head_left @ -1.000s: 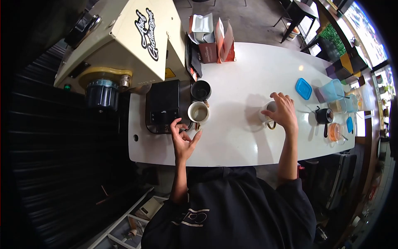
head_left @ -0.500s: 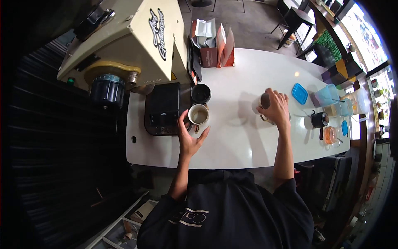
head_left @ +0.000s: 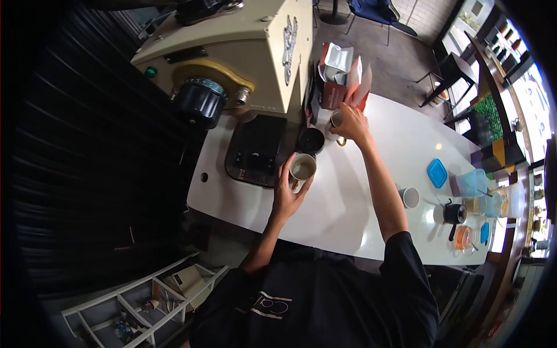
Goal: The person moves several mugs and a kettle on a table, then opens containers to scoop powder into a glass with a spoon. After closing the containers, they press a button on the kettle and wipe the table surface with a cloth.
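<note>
The left hand [head_left: 285, 197] has its grip curved about a pale cup [head_left: 303, 166], fingers along one side and thumb on the other, spread about as wide as the cup itself. The cup's mouth faces up and shows a light brownish inside; its handle points back toward the palm. It sits right beside the black scale [head_left: 259, 149] and just in front of a black cup [head_left: 311, 141].

The right hand [head_left: 353, 125] reaches farther out over the tabletop [head_left: 342, 214], its grip closed on a mug [head_left: 333, 134] from above, with fingers and thumb at the rim. The mug's yellowish handle [head_left: 342, 141] shows below the hand. Whether the mug's base meets the tabletop, I cannot tell. It is close to the black cup, in front of the bags [head_left: 333, 95].

Under the right forearm's outer side stands another white cup [head_left: 410, 198], well apart from both hands. Beyond it are a blue lid [head_left: 437, 173] and a small dark pot [head_left: 455, 213].
</note>
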A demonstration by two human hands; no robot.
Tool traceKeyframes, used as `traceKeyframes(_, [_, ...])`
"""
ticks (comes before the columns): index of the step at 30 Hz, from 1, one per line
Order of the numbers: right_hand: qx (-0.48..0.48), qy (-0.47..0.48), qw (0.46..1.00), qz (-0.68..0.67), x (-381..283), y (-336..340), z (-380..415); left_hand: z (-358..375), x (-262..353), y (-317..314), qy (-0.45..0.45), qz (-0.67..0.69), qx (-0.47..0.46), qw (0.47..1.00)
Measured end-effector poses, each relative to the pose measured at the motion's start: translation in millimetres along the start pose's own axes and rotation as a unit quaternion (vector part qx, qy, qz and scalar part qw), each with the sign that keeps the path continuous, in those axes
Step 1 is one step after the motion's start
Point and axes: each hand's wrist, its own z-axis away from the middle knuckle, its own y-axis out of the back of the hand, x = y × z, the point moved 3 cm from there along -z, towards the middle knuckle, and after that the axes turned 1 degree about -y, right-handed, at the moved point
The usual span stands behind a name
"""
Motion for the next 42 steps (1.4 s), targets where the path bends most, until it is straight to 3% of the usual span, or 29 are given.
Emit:
traceKeyframes(7, [-0.008,0.031,0.999,0.005,-1.0,-17.8,-24.4,0.1,0.4,-0.2,0.033,0.021,0.001,0.999])
traceKeyframes(9, [0.040,0.071,0.997,0.001,-5.3,-17.9,-24.6,0.9,-5.1,-2.5,0.047,0.063,0.005,0.997])
traceKeyframes(16, [0.002,0.088,0.996,-0.024,-16.4,-27.8,-22.1,0.4,-5.3,-1.5,0.052,0.047,-0.011,0.997])
traceKeyframes(21, [0.063,0.112,0.985,-0.113,-10.2,2.6,14.6,2.2,-10.2,-3.0,0.040,0.034,-0.004,0.999])
traceKeyframes(24, [0.116,0.052,0.989,-0.071,14.1,40.9,74.7,0.7,-5.2,-2.4,0.059,0.047,-0.010,0.997])
traceKeyframes(27, [0.080,-0.061,0.994,0.038,64.4,69.4,155.3,-1.1,-8.8,-1.0,0.061,0.068,-0.013,0.996])
traceKeyframes(29, [0.040,-0.158,0.979,0.125,102.5,74.1,207.8,-3.3,-12.7,1.1,-0.003,0.017,-0.011,1.000])
traceKeyframes(30, [0.041,-0.166,0.977,0.126,109.9,76.7,219.3,-3.6,-11.6,0.6,0.013,0.053,-0.004,0.998])
traceKeyframes(33, [-0.102,-0.260,0.960,0.012,133.8,74.2,253.6,-4.6,-9.4,0.9,0.015,0.072,-0.006,0.997])
traceKeyframes(34, [-0.051,-0.209,0.977,-0.015,138.3,66.3,256.9,-4.7,-11.5,-0.2,0.017,0.071,-0.004,0.997])
traceKeyframes(38, [0.024,-0.232,0.971,-0.046,137.8,54.2,245.3,-5.0,-9.4,-3.6,0.034,0.085,-0.030,0.995])
traceKeyframes(40, [0.045,-0.230,0.971,-0.041,128.8,53.3,230.3,-5.1,-3.7,-3.2,0.116,0.155,-0.024,0.981])
traceKeyframes(42, [0.083,-0.215,0.972,-0.038,118.1,54.6,208.1,-4.2,-3.7,-3.5,0.084,0.129,-0.026,0.988])
